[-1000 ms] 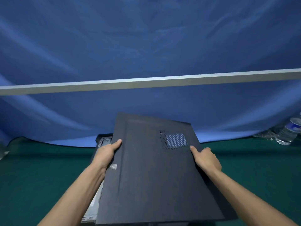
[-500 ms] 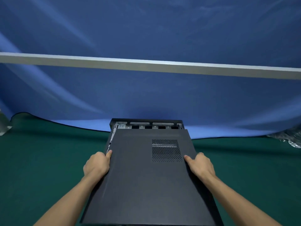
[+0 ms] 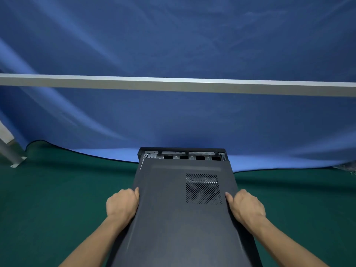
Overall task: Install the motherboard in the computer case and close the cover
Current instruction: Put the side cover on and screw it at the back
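Blue cloth hangs as backdrop across the whole upper field, with a grey bar running level across it; a metal post stands at far left. Green worktop below, its far edge meeting the cloth. Case lies flat at centre, long axis pointing away from the person. Cover, dark grey, lies on top of the case, roughly level and square with it, its far edge short of the case's far end, so a strip of bare metal frame with dark cut-outs shows there. Vent grille sits in the cover's right far quarter. Left hand grips the cover's left edge: fingers curled down over the side, thumb on the top face. Right hand grips the right edge the same way, thumb tip on top just beside the grille's near right corner. Hands sit level with each other across the cover, about a third of the way back from its far edge. Motherboard not visible; the cover hides the interior. Crumpled clear object at far right edge, too cut off to identify
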